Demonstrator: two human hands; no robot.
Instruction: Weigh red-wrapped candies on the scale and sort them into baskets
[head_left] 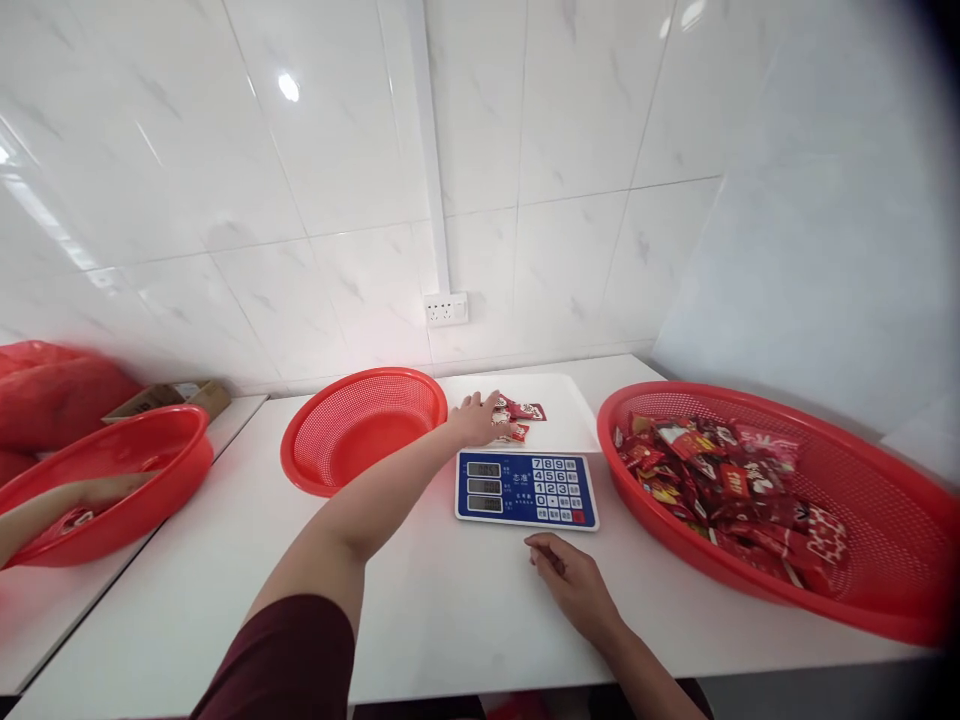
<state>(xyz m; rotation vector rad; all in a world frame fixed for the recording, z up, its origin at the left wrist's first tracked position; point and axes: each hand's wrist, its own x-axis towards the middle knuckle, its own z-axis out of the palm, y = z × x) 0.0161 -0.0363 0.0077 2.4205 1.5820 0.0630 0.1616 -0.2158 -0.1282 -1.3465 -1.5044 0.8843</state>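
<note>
My left hand (475, 420) reaches over the white weighing tray (566, 400) with its fingers apart. Small red and white snack packets (527, 411) lie on the tray at its fingertips, some partly covered by the hand. My right hand (566, 572) is loosely closed above the table, just in front of the blue scale panel (527, 490); I see nothing in its fingers. The panel carries a keypad on the right and three small displays on the left.
A large red basket (892, 520) on the right holds many packets (739, 480). An empty red basket (364, 425) stands left of the tray. Farther left, another person's arm (75, 500) reaches into a red tub (169, 470). A cardboard box (214, 400) sits behind it.
</note>
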